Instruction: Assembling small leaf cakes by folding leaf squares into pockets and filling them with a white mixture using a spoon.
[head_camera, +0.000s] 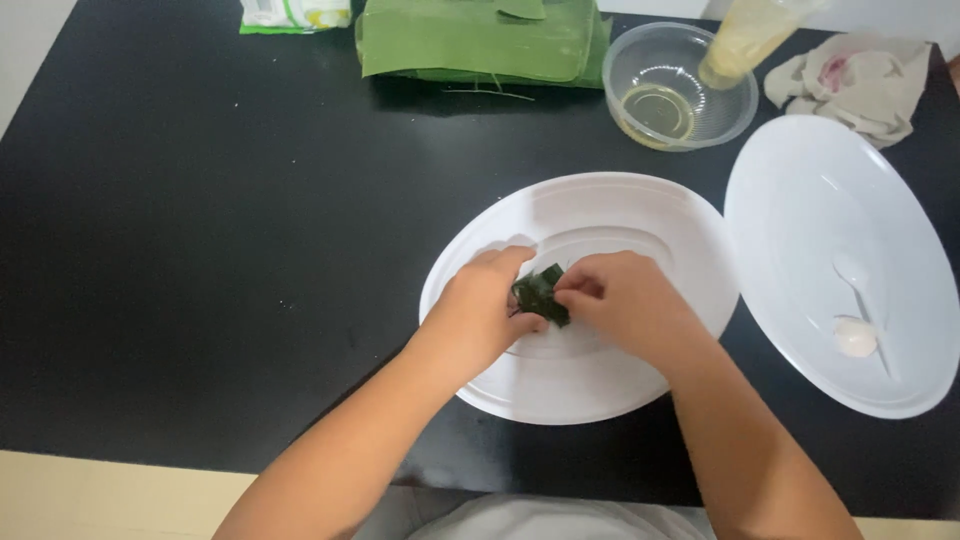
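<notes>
We've got both hands at centre frame, over a white oval plate. Left hand is curled, thumb & fingertips pinched on the left side of a small dark green folded leaf parcel. Right hand is closed too, fingers gripping the parcel's right side. Parcel sits between the two hands, just above the plate's inner well; can't tell if it touches the plate.

Right of frame: second white oval plate w/ a white spoon lying on it. Top centre: stack of light green banana leaves. Upper right: clear bowl w/ yellowish oil, a bottle tilted at its rim, & a crumpled beige cloth. All on a black table.
</notes>
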